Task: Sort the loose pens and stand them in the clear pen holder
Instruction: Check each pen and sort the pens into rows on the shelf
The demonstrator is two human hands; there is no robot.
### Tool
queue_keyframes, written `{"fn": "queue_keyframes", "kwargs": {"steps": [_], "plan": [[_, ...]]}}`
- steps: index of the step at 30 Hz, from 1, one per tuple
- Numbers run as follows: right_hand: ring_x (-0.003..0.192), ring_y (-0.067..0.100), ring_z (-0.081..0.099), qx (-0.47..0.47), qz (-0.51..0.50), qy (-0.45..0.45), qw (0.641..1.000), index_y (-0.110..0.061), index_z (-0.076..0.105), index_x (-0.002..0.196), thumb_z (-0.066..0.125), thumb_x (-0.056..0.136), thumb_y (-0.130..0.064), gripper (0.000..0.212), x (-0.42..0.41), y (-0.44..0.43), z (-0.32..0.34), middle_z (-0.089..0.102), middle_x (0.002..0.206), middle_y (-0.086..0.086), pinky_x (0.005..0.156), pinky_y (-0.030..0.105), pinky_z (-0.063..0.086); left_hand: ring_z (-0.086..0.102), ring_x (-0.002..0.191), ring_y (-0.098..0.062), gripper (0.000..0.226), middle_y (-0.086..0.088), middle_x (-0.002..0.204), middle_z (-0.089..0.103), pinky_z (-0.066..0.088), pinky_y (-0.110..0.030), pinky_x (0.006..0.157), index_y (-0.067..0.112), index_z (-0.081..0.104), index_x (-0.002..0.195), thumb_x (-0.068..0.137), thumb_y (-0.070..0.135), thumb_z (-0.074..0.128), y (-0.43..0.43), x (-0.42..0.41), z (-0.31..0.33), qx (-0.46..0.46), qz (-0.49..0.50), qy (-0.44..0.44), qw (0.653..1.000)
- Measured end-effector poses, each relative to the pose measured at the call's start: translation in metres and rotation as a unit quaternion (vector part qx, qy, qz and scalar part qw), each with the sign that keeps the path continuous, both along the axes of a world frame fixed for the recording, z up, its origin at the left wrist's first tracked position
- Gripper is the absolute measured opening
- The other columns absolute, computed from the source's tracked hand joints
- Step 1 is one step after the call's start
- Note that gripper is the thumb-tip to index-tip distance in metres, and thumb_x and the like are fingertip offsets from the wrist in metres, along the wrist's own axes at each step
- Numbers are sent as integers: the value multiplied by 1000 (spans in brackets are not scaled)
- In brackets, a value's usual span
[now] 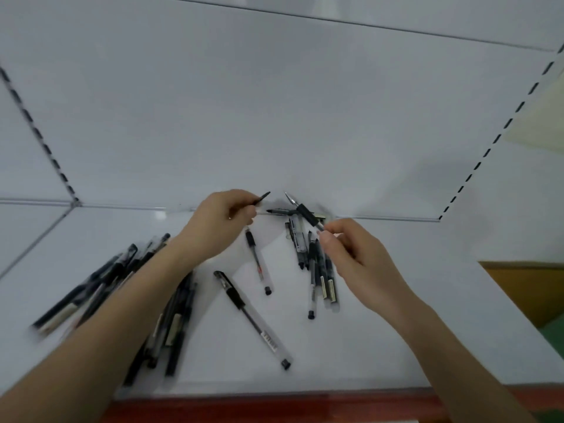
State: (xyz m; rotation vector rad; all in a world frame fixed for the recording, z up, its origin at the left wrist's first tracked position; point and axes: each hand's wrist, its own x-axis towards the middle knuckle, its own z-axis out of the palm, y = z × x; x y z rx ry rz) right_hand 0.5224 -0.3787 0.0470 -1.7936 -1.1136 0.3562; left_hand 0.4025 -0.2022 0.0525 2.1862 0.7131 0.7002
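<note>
Pens (pixel 312 279) lie lengthwise toward the person right beneath the right hand (pixel 354 261), which pinches one; left hand (pixel 216 221) pinches another.

On the table (pixel 351 346), a short pen (pixel 258 261) is laid just behind the long pen (pixel 251 319), a pen cluster (pixel 316 270) to its right, a near pile (pixel 175 325) and a far pile (pixel 88 291) to its left. Farther behind it, a raised pen (pixel 263 198) is pinched in the left hand (pixel 216 221), a slanted pen (pixel 306 212) in the right hand (pixel 357 257).

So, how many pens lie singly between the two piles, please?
2: a short pen below the left hand, and a longer pen nearer the camera; others may be hidden.
</note>
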Motion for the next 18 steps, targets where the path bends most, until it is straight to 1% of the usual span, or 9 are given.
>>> {"fn": "queue_keyframes", "kwargs": {"steps": [1,3,5,7,9,12,15,18], "plan": [[49,7,34,13,10,-13,1000,-35,53,80,49,91,-29,14,-4,0,4,40,54,-4,47,13,31,62,69,-1,18,1,82,65,47,-10,70,14,65,96,92,6,49,-8,-7,3,-74,-16,-52,996],[48,7,36,34,22,-18,999,-39,55,84,51,90,-26,15,-11,-2,10,42,55,-3,48,12,34,61,64,2,22,2,78,63,52,-11,71,17,65,93,93,5,47,-19,-19,9,-203,-41,-137,969],[47,6,37,46,31,-13,998,-38,58,85,54,89,-23,16,-15,-4,15,44,53,-7,46,10,35,60,62,-1,22,4,72,63,54,-14,71,16,65,93,93,5,46,-24,-29,11,-249,-43,-180,951],[47,5,38,45,42,-14,998,-38,59,84,54,89,-21,19,-19,-5,17,46,51,-11,47,9,34,59,62,-4,21,8,66,64,54,-16,72,13,65,93,93,4,46,-25,-35,13,-258,-44,-196,945],[48,5,39,42,51,-22,998,-39,60,84,55,88,-21,19,-22,-5,19,45,52,-10,49,9,34,59,62,-4,20,9,64,65,54,-16,72,12,64,92,93,4,46,-25,-39,13,-257,-45,-200,944],[49,6,36,39,57,-22,997,-41,60,83,55,88,-22,20,-25,-6,19,39,54,-6,49,10,32,59,62,-4,21,9,64,66,54,-15,71,14,63,89,93,3,45,-29,-43,15,-253,-51,-201,945],[49,6,36,30,58,-30,997,-40,61,83,56,88,-22,19,-26,-8,20,40,54,-5,49,10,32,59,64,-4,24,9,65,65,53,-15,71,16,66,88,93,4,46,-31,-46,17,-245,-62,-200,947],[48,6,36,11,82,-36,996,-37,62,82,56,88,-20,19,-29,-10,21,41,52,-6,48,10,31,59,66,-3,25,9,67,64,53,-15,73,19,68,89,92,5,48,-33,-48,19,-227,-64,-196,952]]}}
